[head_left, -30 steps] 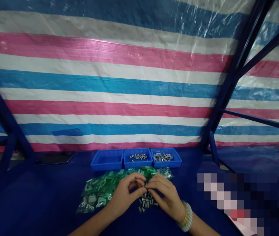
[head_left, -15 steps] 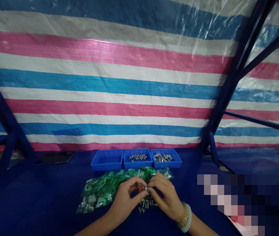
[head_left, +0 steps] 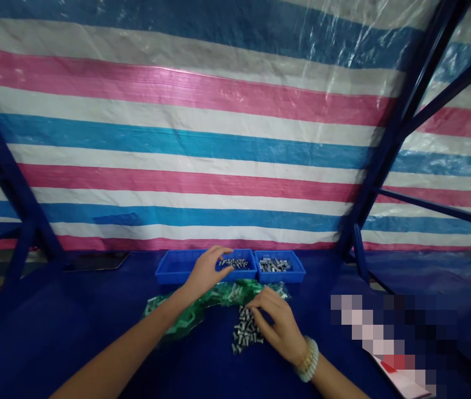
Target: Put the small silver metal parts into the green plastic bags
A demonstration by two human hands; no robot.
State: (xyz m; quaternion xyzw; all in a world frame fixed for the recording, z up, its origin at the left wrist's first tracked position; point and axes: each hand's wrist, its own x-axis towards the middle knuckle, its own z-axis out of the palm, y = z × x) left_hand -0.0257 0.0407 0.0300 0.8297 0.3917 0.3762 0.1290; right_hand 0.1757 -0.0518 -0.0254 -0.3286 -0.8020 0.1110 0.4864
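Observation:
My left hand (head_left: 208, 271) reaches over the middle blue tray (head_left: 241, 275), thumb and fingers apart, with nothing visible between them. Small metal screw-like parts (head_left: 235, 263) lie in that tray just beyond the fingertips. On the table, a pile of small metal pieces (head_left: 244, 332) that look like assembled fasteners sits beside my right hand (head_left: 279, 324). The thumb and fingertips of this hand are pinched together at the top edge of the pile. What they hold, if anything, is too small to make out. A beaded bracelet (head_left: 309, 360) circles the right wrist.
Green-printed clear plastic bags (head_left: 185, 318) lie between the trays and me, partly under my left forearm. The right blue tray (head_left: 281, 275) holds metal cylinders; the left tray (head_left: 169, 271) adjoins the middle one. A dark flat object (head_left: 98, 261) lies back left. Blue frame posts (head_left: 368, 183) rise behind.
My left hand has left the pinch with my right hand and moved up and forward to the middle tray, its fingers opening. My right hand stays by the pile, which shows more now.

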